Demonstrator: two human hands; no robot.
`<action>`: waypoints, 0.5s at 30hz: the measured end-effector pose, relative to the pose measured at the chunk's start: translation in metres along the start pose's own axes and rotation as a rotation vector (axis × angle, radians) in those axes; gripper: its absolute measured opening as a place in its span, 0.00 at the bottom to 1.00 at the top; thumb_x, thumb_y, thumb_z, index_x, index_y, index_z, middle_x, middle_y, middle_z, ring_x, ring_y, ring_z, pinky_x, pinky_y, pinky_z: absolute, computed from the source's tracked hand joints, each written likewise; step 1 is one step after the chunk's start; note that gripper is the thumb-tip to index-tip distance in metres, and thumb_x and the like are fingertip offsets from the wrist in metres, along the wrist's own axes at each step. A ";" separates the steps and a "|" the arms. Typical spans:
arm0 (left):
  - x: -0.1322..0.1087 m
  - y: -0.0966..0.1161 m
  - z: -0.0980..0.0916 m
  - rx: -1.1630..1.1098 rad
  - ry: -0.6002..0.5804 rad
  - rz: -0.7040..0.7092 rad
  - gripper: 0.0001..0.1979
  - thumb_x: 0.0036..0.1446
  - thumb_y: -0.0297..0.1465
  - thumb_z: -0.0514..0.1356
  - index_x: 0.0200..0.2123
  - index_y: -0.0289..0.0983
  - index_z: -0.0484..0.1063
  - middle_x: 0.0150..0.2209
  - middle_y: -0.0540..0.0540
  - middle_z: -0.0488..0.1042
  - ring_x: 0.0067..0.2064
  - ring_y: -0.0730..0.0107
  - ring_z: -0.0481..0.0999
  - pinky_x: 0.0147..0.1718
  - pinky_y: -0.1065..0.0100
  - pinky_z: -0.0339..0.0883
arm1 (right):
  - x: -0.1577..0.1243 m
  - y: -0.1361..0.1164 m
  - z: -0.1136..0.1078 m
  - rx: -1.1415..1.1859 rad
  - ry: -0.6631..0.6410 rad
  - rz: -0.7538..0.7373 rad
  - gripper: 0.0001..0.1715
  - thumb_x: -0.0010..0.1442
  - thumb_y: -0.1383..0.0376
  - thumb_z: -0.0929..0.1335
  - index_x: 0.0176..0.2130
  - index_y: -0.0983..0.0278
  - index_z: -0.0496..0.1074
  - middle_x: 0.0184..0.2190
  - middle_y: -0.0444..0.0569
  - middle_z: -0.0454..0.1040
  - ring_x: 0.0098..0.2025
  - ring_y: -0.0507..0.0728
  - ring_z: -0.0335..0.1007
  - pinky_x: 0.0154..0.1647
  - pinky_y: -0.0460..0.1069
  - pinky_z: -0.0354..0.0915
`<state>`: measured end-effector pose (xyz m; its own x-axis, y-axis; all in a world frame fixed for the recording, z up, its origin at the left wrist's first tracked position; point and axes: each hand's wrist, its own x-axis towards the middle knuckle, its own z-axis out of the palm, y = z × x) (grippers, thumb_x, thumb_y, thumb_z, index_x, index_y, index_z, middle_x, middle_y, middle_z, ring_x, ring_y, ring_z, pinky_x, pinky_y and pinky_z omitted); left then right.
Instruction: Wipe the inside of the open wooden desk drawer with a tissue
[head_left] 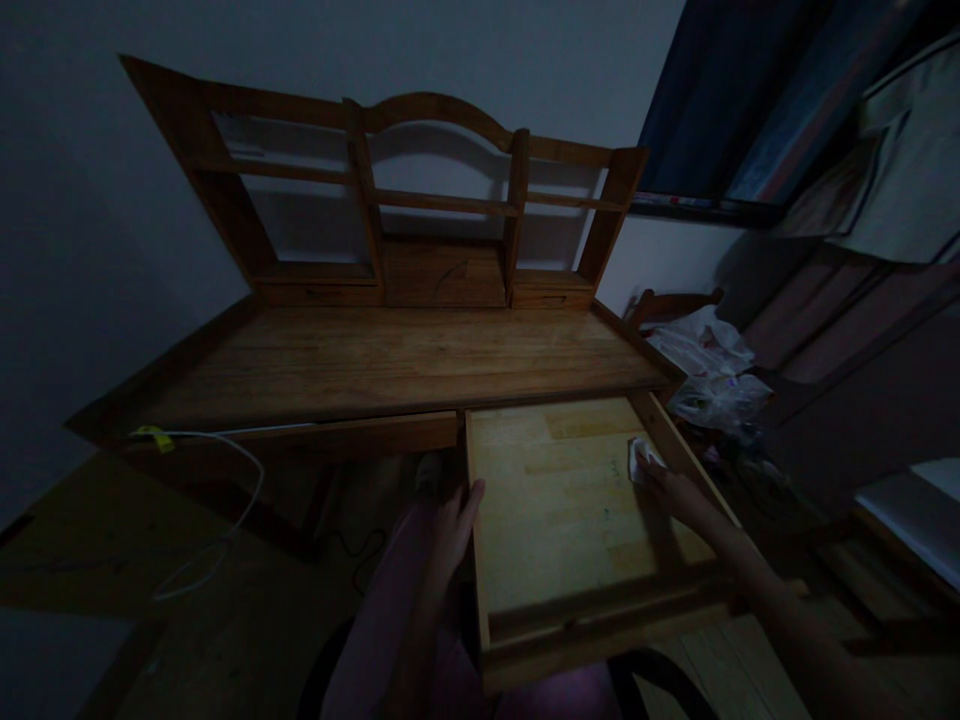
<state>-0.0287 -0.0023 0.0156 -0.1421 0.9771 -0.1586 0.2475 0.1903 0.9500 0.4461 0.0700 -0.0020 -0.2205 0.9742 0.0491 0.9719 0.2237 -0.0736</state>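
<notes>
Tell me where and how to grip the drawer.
Grip the drawer by its front wall, about mid-length, probably best from the near side, hooking over the top: it is pulled out of the desk, and that wall stands up as a long, straight rim.

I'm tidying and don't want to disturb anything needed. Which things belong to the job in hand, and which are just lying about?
In use:
- white cloth or tissue, in the right hand
- open drawer, left hand at its side

Lying about:
- white cable
- plastic bags
</notes>
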 end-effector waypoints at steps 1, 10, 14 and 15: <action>0.001 -0.002 0.000 0.015 -0.015 0.002 0.27 0.62 0.50 0.53 0.50 0.35 0.75 0.49 0.35 0.79 0.55 0.52 0.75 0.54 0.61 0.65 | 0.000 0.000 0.001 0.004 0.004 0.009 0.35 0.65 0.70 0.57 0.69 0.68 0.52 0.51 0.65 0.75 0.44 0.64 0.79 0.41 0.50 0.71; 0.002 -0.003 0.000 0.049 -0.033 0.009 0.30 0.63 0.52 0.50 0.52 0.34 0.73 0.52 0.35 0.78 0.56 0.54 0.75 0.55 0.61 0.65 | -0.004 -0.012 -0.017 -0.227 -0.072 0.084 0.35 0.63 0.75 0.58 0.67 0.73 0.52 0.43 0.64 0.79 0.38 0.61 0.80 0.37 0.48 0.68; -0.004 0.007 -0.002 0.058 0.000 -0.007 0.25 0.63 0.48 0.53 0.49 0.35 0.75 0.50 0.36 0.79 0.57 0.52 0.75 0.55 0.61 0.64 | -0.009 -0.021 -0.026 -0.301 -0.068 0.119 0.28 0.60 0.74 0.61 0.59 0.79 0.61 0.36 0.67 0.78 0.35 0.63 0.79 0.36 0.50 0.68; -0.005 0.010 -0.003 0.057 0.006 -0.018 0.24 0.63 0.47 0.53 0.49 0.35 0.76 0.49 0.36 0.79 0.56 0.52 0.75 0.55 0.61 0.65 | -0.010 -0.023 -0.028 -0.314 -0.073 0.124 0.25 0.60 0.74 0.62 0.56 0.78 0.64 0.36 0.67 0.78 0.35 0.62 0.78 0.37 0.50 0.68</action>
<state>-0.0285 -0.0054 0.0262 -0.1527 0.9729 -0.1734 0.2989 0.2127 0.9303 0.4279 0.0544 0.0270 -0.0939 0.9955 -0.0132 0.9672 0.0943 0.2357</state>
